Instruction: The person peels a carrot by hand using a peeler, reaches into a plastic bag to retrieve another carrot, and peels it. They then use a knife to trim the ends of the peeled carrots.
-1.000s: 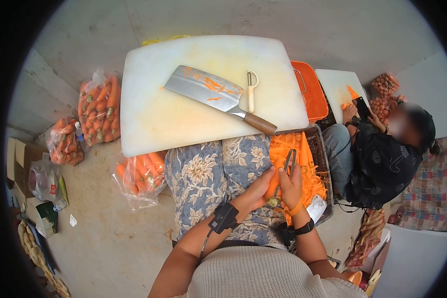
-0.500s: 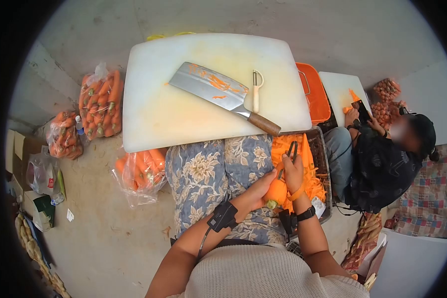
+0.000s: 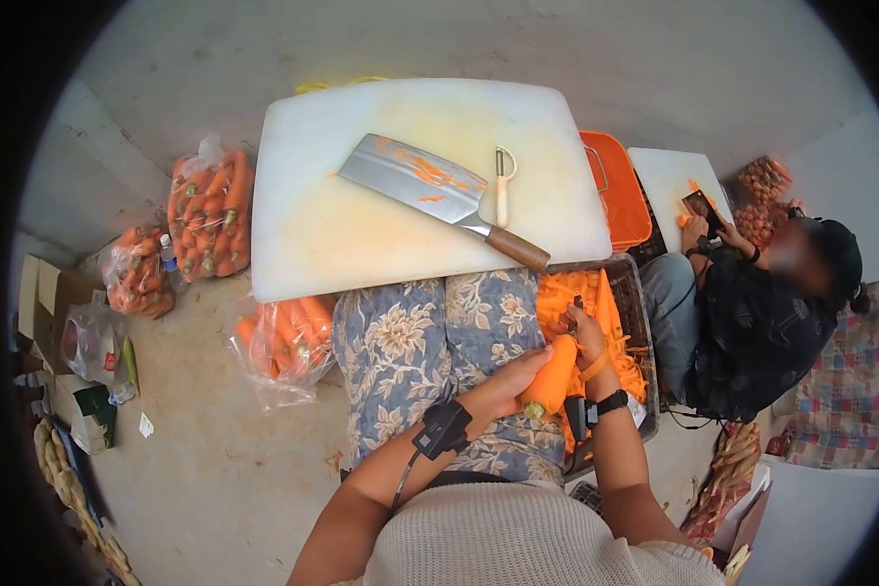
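Note:
My left hand (image 3: 516, 379) is wrapped round a thick orange carrot (image 3: 554, 376), its stem end pointing down toward me. Close to the carrot's far end, my right hand (image 3: 586, 337) is closed on a dark peeler (image 3: 577, 305), only partly visible. Both hands are over the right side of my lap, beside a dark crate (image 3: 645, 337) heaped with orange peelings (image 3: 615, 317). A cleaver (image 3: 415, 181) with carrot shreds on its blade and a cream-handled peeler (image 3: 502, 190) lie on the white cutting board (image 3: 313, 215).
Bags of carrots (image 3: 210, 215) stand at the left, another (image 3: 288, 337) beside my lap. An orange bin (image 3: 620, 190) stands right of the board. Further right, a co-worker (image 3: 762, 313) holds a dark blade over a smaller white board (image 3: 664, 176).
The carrot now shows more of its length, and my right hand with the peeler has turned and shifted slightly. The view has shifted a little. The co-worker's blade has tilted.

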`<action>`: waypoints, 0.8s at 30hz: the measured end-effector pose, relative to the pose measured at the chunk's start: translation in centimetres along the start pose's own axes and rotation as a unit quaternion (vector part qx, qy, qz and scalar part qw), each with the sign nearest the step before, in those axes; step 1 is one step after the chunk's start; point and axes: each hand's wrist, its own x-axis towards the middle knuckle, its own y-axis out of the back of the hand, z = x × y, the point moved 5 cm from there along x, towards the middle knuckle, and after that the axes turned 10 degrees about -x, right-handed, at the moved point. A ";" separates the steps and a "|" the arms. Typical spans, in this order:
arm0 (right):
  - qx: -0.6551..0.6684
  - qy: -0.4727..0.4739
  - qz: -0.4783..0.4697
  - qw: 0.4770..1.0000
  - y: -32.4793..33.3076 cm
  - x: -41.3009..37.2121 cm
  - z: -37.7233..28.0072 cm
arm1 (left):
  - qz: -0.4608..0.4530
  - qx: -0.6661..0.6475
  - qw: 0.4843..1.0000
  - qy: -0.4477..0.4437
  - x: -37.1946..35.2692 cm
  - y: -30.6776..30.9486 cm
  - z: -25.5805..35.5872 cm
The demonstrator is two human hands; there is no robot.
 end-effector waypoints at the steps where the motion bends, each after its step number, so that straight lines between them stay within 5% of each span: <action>1: 0.000 0.001 -0.002 1.000 -0.1 -0.1 -0.2 | 0.002 -0.007 1.000 0.002 -0.1 -0.1 0.0; 12: 0.029 0.049 0.171 0.984 2.9 -0.5 -0.5 | -0.004 0.010 1.000 0.003 -0.8 -0.4 0.0; 17: 0.077 0.013 0.177 0.981 6.4 -2.8 0.7 | -0.040 -0.004 0.999 0.029 -1.5 -0.4 0.4; 20: 0.014 0.116 0.181 0.976 4.7 -6.4 -0.9 | -0.028 -0.060 0.998 -0.003 -0.9 -0.4 0.2; 22: -0.049 0.304 0.179 0.934 1.1 -11.2 -4.0 | -0.027 -0.064 0.998 -0.010 -1.0 -0.8 0.1; 24: -0.117 0.384 0.145 0.904 -2.3 -15.1 -5.7 | -0.024 -0.066 0.997 -0.016 -1.5 -1.1 0.1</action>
